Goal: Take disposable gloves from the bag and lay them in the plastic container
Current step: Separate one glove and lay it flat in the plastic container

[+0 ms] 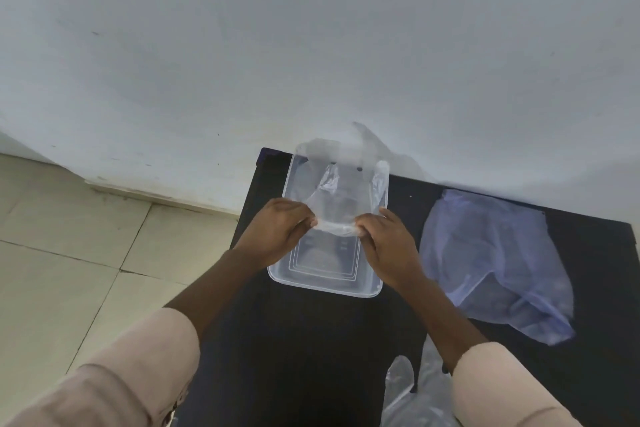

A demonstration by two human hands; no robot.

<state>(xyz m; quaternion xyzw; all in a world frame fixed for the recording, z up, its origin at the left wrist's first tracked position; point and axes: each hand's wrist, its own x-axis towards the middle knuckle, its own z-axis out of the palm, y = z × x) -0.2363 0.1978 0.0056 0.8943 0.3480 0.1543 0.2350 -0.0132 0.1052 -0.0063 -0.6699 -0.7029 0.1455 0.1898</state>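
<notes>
A clear disposable glove [341, 196] is stretched above the clear plastic container [325, 282], which sits on the black table. My left hand [277, 230] pinches the glove's cuff at its left end. At the cuff's right end, my right hand [386, 241] pinches it too. The glove's fingers point away from me, over the far half of the container. To the right of the container a bluish translucent bag [495, 263] lies flat on the table.
The black table [294, 340] stands against a pale wall [311, 45]. More clear plastic gloves [412, 399] lie at the table's near edge by my right sleeve. A tiled floor [69, 253] lies to the left of the table.
</notes>
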